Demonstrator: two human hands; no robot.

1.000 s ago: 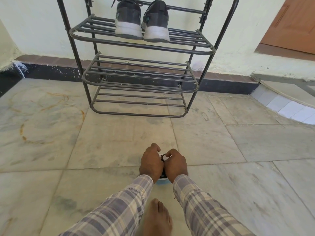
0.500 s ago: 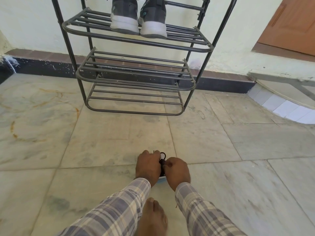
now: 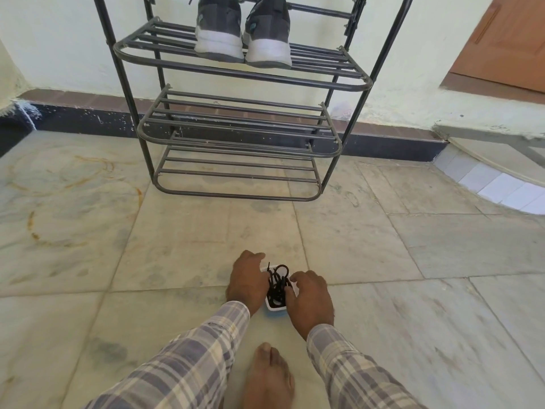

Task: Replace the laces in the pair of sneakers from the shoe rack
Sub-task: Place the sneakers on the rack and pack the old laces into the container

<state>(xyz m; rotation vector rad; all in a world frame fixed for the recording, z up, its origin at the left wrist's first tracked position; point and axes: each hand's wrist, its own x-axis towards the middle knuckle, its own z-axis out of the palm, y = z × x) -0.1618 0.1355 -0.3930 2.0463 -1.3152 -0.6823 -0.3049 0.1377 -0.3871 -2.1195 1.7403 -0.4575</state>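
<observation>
The black laces point(image 3: 276, 286) lie in a tangled heap of loops in a small white tub point(image 3: 274, 310) with a blue base, on the floor in the near middle, one loop standing above the far rim. The left hand point(image 3: 246, 281) curls round the tub's left wall and holds it; the right hand point(image 3: 309, 296) has bent fingers at the right rim, against the laces, though I cannot tell whether it pinches them. The sneakers point(image 3: 218, 28), dark grey with thick white soles, sit side by side, heels toward the viewer, on a high shelf of the shoe rack point(image 3: 241, 75), far from the hands. The two lower shelves of round metal bars are bare. Pale veined marble slabs point(image 3: 413, 276) spread wide to both sides, rust-stained at the left. A bare foot point(image 3: 267, 376) rests just near of the tub, between plaid sleeves point(image 3: 182, 364)
</observation>
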